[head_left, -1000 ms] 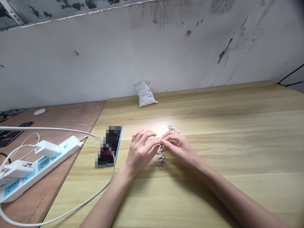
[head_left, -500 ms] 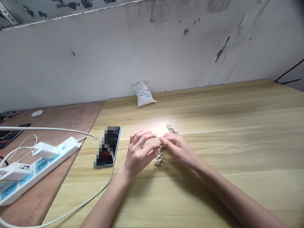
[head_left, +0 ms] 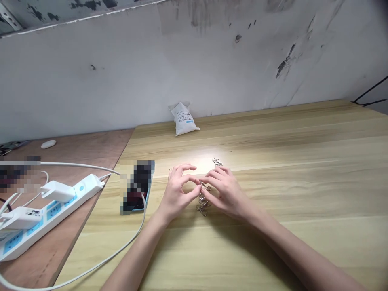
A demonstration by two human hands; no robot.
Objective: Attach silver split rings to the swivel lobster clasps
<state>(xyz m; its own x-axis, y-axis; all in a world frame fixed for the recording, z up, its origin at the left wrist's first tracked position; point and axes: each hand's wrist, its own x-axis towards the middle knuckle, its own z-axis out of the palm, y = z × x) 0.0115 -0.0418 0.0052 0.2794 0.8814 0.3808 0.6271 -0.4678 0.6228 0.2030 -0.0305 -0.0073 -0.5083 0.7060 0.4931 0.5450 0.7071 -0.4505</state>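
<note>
A string of silver metal lobster clasps [head_left: 202,202] lies on the pale wood-grain table [head_left: 291,190], running up between my hands. My left hand [head_left: 177,192] curls in from the left, its thumb and index fingertips meeting at the clasps' upper end. My right hand [head_left: 226,192] presses in from the right, its fingertips on the same clasps, hiding part of the string. Beyond the fingers lies a further small cluster of metal clasps [head_left: 217,162]. A small metal ring [head_left: 169,170] shows just behind my left fingers.
A smartphone in a blue case [head_left: 138,186], its screen pixelated, lies left of my hands on a white cable [head_left: 121,238]. A white power strip [head_left: 51,218] with plugged-in chargers sits on a lower plywood surface [head_left: 81,147]. A white sachet [head_left: 183,119] leans against the wall.
My hands have closed in on each other over the clasps, with my left fingers curling inward and covering more of the string. The view has shifted slightly.
</note>
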